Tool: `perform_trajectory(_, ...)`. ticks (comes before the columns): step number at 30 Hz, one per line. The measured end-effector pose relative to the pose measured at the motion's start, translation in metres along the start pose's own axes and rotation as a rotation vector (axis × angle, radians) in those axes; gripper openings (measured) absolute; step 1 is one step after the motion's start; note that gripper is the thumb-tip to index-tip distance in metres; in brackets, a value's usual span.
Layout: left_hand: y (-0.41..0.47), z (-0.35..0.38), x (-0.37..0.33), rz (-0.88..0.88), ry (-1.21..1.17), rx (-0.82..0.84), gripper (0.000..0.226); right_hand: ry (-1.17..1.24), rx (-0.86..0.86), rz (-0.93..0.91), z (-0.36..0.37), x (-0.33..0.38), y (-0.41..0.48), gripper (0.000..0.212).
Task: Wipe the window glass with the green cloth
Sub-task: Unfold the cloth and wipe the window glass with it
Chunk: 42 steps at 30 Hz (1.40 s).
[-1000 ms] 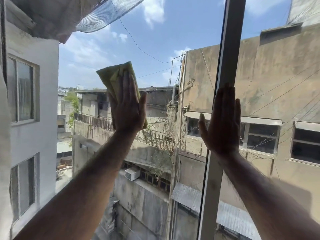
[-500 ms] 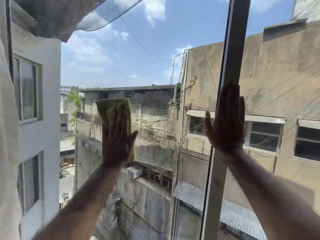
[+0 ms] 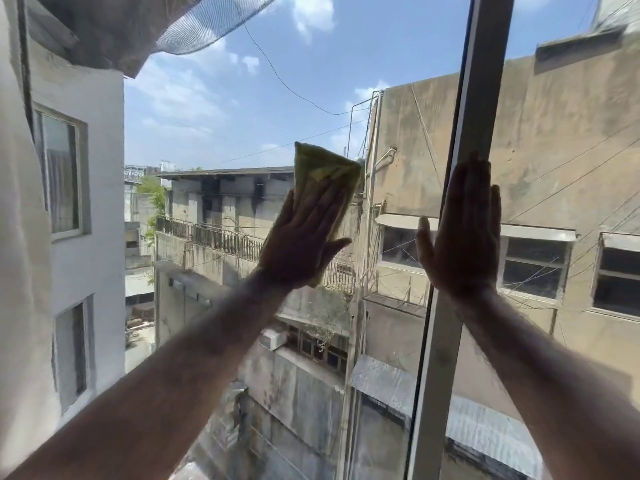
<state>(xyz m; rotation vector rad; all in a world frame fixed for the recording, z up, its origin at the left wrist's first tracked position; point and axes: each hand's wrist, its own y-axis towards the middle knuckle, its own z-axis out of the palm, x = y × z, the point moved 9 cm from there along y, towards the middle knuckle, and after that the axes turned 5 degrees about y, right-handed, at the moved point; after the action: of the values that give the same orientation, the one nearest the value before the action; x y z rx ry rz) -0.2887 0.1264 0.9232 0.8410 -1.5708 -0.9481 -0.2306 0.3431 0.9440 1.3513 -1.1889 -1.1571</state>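
The window glass [image 3: 221, 109] fills the view, with sky and buildings behind it. My left hand [image 3: 304, 240] lies flat on the pane near the middle and presses the folded green cloth [image 3: 325, 171] against it; the cloth's top sticks out above my fingers. My right hand [image 3: 462, 233] rests flat, fingers together and pointing up, over the grey upright window frame [image 3: 481, 81] and the glass beside it. It holds nothing.
The grey frame bar runs from top to bottom right of centre and splits the glass into two panes. A pale curtain [image 3: 17, 271] hangs along the left edge. Outside are concrete buildings, cables and a net overhead.
My left hand has swept the green cloth to the right across the pane, from the left part towards the frame bar, after first moving down. My right hand has stayed on the frame.
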Motion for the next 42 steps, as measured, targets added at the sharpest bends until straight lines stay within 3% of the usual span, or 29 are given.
perform_trajectory(4, -0.008, -0.007, 0.071, -0.673, -0.023, -0.004, 0.077, 0.011, 0.005, 0.013, 0.001, -0.001, 0.001, 0.084)
perform_trajectory(6, 0.005, -0.01, 0.054, -0.766, -0.067, -0.025, 0.079, 0.008, -0.006, 0.009, 0.0, -0.001, 0.001, 0.083)
perform_trajectory(8, 0.021, -0.006, 0.012, -0.552, -0.078, -0.004, 0.081, 0.005, -0.016, 0.004, 0.001, -0.001, 0.0, 0.082)
perform_trajectory(12, -0.004, 0.006, -0.08, 0.251, -0.027, 0.068, 0.078, -0.01, -0.02, 0.004, 0.003, -0.003, -0.001, 0.082)
perform_trajectory(14, -0.02, 0.003, -0.067, 0.359, -0.005, 0.085, 0.074, -0.002, -0.013, 0.0, 0.0, -0.001, -0.001, 0.083)
perform_trajectory(16, -0.032, -0.002, -0.023, 0.224, 0.017, 0.09, 0.072, -0.002, -0.003, 0.015, -0.001, -0.001, -0.001, 0.084)
perform_trajectory(20, -0.066, -0.009, 0.099, -0.388, -0.017, 0.083, 0.073, 0.011, 0.001, 0.022, -0.001, 0.0, 0.0, 0.084)
perform_trajectory(22, -0.061, -0.01, 0.123, -0.663, -0.058, 0.078, 0.073, 0.013, -0.013, 0.015, -0.001, 0.0, 0.0, 0.084)
perform_trajectory(24, -0.038, -0.014, 0.111, -0.778, -0.091, 0.037, 0.074, -0.006, -0.016, 0.008, -0.001, 0.001, 0.0, 0.083)
perform_trajectory(26, -0.012, -0.011, 0.074, -0.645, -0.107, 0.033, 0.076, -0.025, -0.011, 0.008, 0.001, 0.002, -0.001, 0.083)
perform_trajectory(31, -0.003, -0.001, -0.039, -0.07, -0.102, 0.078, 0.073, -0.007, -0.037, -0.008, -0.004, 0.002, -0.001, 0.08)
perform_trajectory(33, -0.022, 0.0, -0.039, 0.101, -0.052, 0.098, 0.069, 0.002, -0.032, -0.005, -0.004, 0.001, -0.001, 0.082)
perform_trajectory(34, -0.032, 0.0, -0.021, 0.09, -0.039, 0.102, 0.068, 0.005, -0.024, 0.001, -0.004, 0.001, -0.001, 0.083)
perform_trajectory(38, -0.057, -0.011, 0.088, -0.398, -0.066, 0.098, 0.068, 0.006, -0.023, 0.012, -0.002, 0.0, 0.0, 0.084)
perform_trajectory(42, -0.018, -0.025, 0.11, -0.784, -0.177, 0.026, 0.068, 0.014, -0.035, 0.015, -0.004, 0.0, -0.001, 0.084)
